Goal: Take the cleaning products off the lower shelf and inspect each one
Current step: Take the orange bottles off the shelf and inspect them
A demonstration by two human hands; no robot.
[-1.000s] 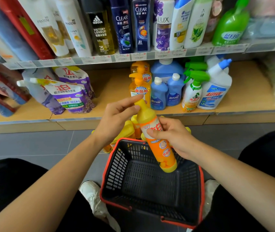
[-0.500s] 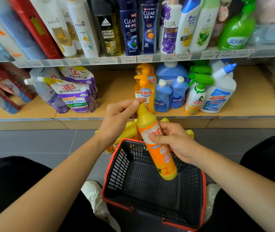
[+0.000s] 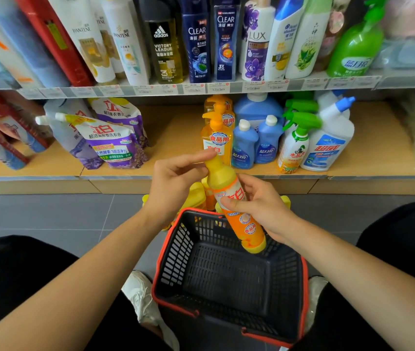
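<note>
1. While you crouch facing it, the lower shelf point(image 3: 176, 127) runs across the far side. Purple refill pouches point(image 3: 110, 143) slump at its left and a cluster of standing products sits right of centre.
2. Near you on the floor is the black basket point(image 3: 176, 249) with a red rim; nothing shows inside it.
3. From right to left, that cluster holds a white bottle point(image 3: 328, 145) with a blue angled cap, a green-triggered spray bottle point(image 3: 293, 148), two blue bottles point(image 3: 244, 145) and an orange pump bottle point(image 3: 216, 140). All of these are on the shelf, so I judge that much of the task remains.
4. Some yellow bottles point(image 3: 196, 196) sit on the floor just beyond the basket's far rim, largely hidden by your hands.
5. You hold the orange bottle point(image 3: 226, 183) in the air over the basket's far edge, tilted, with its yellow cap up and far and its base down and near.
6. Your right hand point(image 3: 259, 206) has its grip curled round the labelled middle. Your left hand point(image 3: 173, 183) pinches the tapered cap between forefinger and thumb.
7. The bottle looks like stiff plastic with a glossy label, so it is probably slippery, and fairly weighty if full. Carry the load at the middle, where your right hand is. Use the narrow cap only for steadying or turning, since it might loosen.
</note>
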